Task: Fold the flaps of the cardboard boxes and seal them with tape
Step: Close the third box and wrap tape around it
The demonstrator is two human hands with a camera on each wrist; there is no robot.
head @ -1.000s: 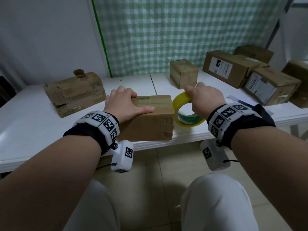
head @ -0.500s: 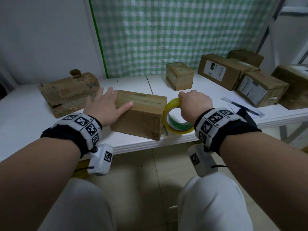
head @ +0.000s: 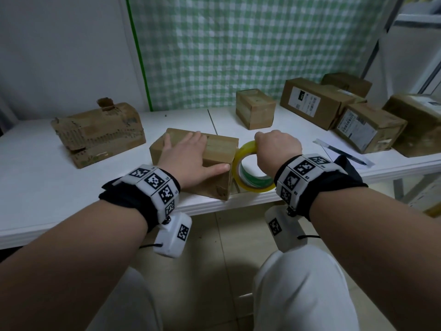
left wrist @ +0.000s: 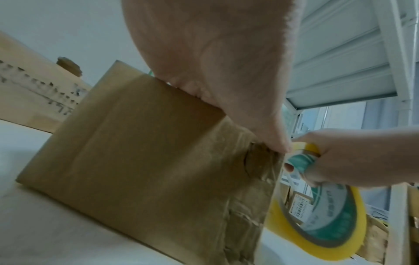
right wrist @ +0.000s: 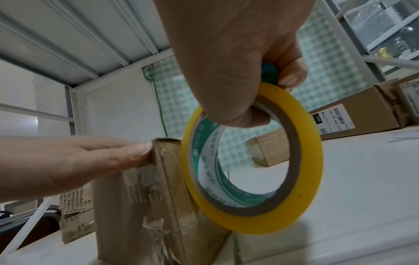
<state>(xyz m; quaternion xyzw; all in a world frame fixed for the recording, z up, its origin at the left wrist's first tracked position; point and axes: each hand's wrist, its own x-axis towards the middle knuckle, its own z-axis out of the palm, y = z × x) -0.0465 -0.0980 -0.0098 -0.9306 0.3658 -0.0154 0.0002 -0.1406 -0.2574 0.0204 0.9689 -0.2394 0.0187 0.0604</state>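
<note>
A closed brown cardboard box (head: 222,145) sits at an angle near the table's front edge. My left hand (head: 188,156) lies flat on its top, fingers straight, thumb along the near right edge. In the left wrist view the palm (left wrist: 215,62) presses on the box (left wrist: 140,161). My right hand (head: 276,149) grips the top of a yellow tape roll (head: 250,185), which stands upright against the box's right end. The right wrist view shows the fingers (right wrist: 292,75) curled round the tape roll (right wrist: 301,179), beside the box (right wrist: 147,215) with its wrinkled old tape.
A battered cardboard box (head: 100,132) lies at the left. A small box (head: 255,108) stands behind the tape. Several labelled boxes (head: 312,101) crowd the right end, with a pen (head: 341,151) on paper before them. The table's front edge (head: 119,211) is close to me.
The box has been turned at an angle to the table edge. My left hand slid to its left end, then back flat over the top. My right hand kept hold of the tape roll.
</note>
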